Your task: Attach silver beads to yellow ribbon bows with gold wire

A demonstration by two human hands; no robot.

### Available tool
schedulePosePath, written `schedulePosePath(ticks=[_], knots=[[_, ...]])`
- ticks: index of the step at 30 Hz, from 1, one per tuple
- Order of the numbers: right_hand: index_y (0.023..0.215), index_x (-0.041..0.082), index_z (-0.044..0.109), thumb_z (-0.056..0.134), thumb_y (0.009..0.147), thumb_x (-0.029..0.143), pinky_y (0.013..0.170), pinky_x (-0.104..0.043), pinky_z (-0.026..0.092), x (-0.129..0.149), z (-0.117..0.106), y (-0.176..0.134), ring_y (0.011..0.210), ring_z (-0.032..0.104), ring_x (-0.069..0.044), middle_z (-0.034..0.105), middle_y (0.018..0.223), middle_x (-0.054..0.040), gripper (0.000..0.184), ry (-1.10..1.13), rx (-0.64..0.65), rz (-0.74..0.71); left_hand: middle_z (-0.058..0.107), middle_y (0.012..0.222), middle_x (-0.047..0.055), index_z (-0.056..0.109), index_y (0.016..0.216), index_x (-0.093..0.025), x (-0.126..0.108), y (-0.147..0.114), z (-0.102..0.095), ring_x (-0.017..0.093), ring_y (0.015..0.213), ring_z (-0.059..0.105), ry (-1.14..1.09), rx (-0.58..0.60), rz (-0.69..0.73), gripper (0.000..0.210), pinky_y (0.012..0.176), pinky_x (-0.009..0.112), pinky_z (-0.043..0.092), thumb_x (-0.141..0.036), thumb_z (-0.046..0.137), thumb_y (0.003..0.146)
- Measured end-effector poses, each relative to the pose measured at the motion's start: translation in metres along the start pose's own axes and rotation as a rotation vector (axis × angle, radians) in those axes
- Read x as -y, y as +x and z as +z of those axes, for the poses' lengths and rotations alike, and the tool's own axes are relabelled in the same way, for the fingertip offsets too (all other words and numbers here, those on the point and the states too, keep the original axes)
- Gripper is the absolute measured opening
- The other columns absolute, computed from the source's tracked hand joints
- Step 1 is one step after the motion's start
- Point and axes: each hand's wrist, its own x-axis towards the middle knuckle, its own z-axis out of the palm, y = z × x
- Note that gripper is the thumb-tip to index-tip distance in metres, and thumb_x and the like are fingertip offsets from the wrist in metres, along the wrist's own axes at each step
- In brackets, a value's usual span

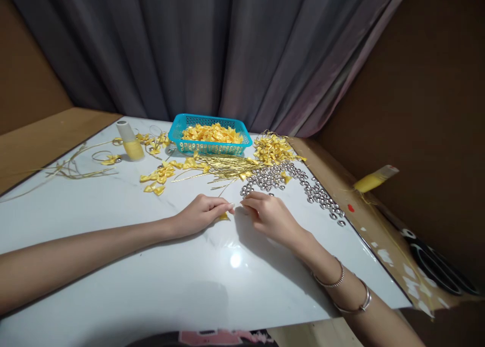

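My left hand [202, 213] is closed in a pinch at the middle of the white tabletop. A small yellow ribbon bow [224, 216] pokes out below its fingers, and a thin gold cord [226, 189] rises behind them. My right hand [271, 218] faces it a short gap away, thumb and fingers pressed together; whatever is in that pinch is hidden or too small to name. Just beyond the right fingers lie many loose silver beads [265, 178]. A bundle of gold cords [227, 166] is spread past both hands.
A blue basket [210, 148] of yellow bows stands at the back, beside a bow pile [275, 149]. Loose bows [159, 174] and a yellow-filled bottle [131, 141] are at left. On the right-hand board lie black-handled scissors [435, 268] and a yellow thread spool [375, 179].
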Motion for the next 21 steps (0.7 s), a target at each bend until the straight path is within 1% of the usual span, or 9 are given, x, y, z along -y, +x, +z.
schedulePosePath(ticks=[2, 3, 6, 10, 13, 17, 21], knots=[[0.065, 0.014, 0.059, 0.044, 0.071, 0.003, 0.054, -0.023, 0.028, 0.001, -0.001, 0.000, 0.058, 0.042, -0.011, 0.052, 0.069, -0.0021, 0.019, -0.032, 0.017, 0.011, 0.038, 0.049, -0.005, 0.064, 0.081, -0.013, -0.002, 0.000, 0.000, 0.009, 0.048, 0.034, 0.002, -0.001, -0.017, 0.035, 0.047, 0.020, 0.028, -0.037, 0.039, 0.089], [0.061, 0.014, 0.056, 0.044, 0.067, 0.002, 0.053, -0.023, 0.026, 0.001, -0.001, 0.000, 0.056, 0.038, -0.010, 0.049, 0.067, -0.0012, 0.018, -0.040, 0.026, 0.011, 0.035, 0.048, -0.005, 0.063, 0.079, -0.013, -0.002, 0.000, 0.000, 0.009, 0.046, 0.032, 0.008, -0.003, -0.018, 0.035, 0.046, 0.020, 0.027, -0.037, 0.040, 0.089], [0.052, 0.015, 0.047, 0.043, 0.059, 0.002, 0.052, -0.023, 0.023, 0.002, -0.002, -0.001, 0.052, 0.030, -0.009, 0.041, 0.060, 0.0010, 0.015, -0.022, 0.042, 0.010, 0.041, 0.053, -0.004, 0.058, 0.071, -0.013, -0.001, 0.000, 0.000, 0.008, 0.048, 0.034, 0.032, -0.004, 0.010, 0.033, 0.047, 0.019, 0.028, -0.035, 0.041, 0.089], [0.047, 0.015, 0.038, 0.041, 0.054, 0.002, 0.052, -0.024, 0.022, 0.001, -0.001, -0.001, 0.050, 0.026, -0.009, 0.035, 0.056, 0.0021, 0.016, 0.039, 0.043, 0.031, 0.046, 0.058, -0.003, 0.054, 0.068, -0.014, 0.005, 0.000, 0.001, 0.009, 0.053, 0.039, 0.037, 0.023, 0.058, 0.032, 0.050, 0.019, 0.032, -0.033, 0.040, 0.090], [0.046, 0.015, 0.038, 0.041, 0.054, 0.001, 0.052, -0.024, 0.023, 0.001, 0.000, -0.001, 0.050, 0.028, -0.009, 0.037, 0.056, 0.0019, 0.016, 0.063, 0.047, 0.040, 0.043, 0.055, -0.004, 0.050, 0.066, -0.015, 0.008, 0.000, 0.001, 0.008, 0.052, 0.038, 0.024, 0.052, 0.082, 0.031, 0.051, 0.019, 0.031, -0.032, 0.041, 0.090], [0.044, 0.015, 0.044, 0.041, 0.055, 0.001, 0.052, -0.023, 0.026, 0.001, 0.000, 0.001, 0.050, 0.031, -0.009, 0.043, 0.055, 0.0006, 0.018, 0.079, 0.053, 0.050, 0.038, 0.052, -0.005, 0.046, 0.062, -0.015, 0.008, 0.000, 0.001, 0.008, 0.049, 0.035, 0.004, 0.062, 0.086, 0.031, 0.048, 0.019, 0.028, -0.030, 0.042, 0.089], [0.045, 0.014, 0.053, 0.041, 0.056, 0.000, 0.053, -0.022, 0.031, 0.000, 0.001, 0.002, 0.051, 0.041, -0.010, 0.053, 0.055, -0.0024, 0.021, 0.111, 0.066, 0.071, 0.037, 0.052, -0.005, 0.043, 0.060, -0.015, 0.007, -0.001, 0.000, 0.008, 0.050, 0.034, -0.028, 0.066, 0.070, 0.032, 0.048, 0.019, 0.028, -0.031, 0.043, 0.088]])
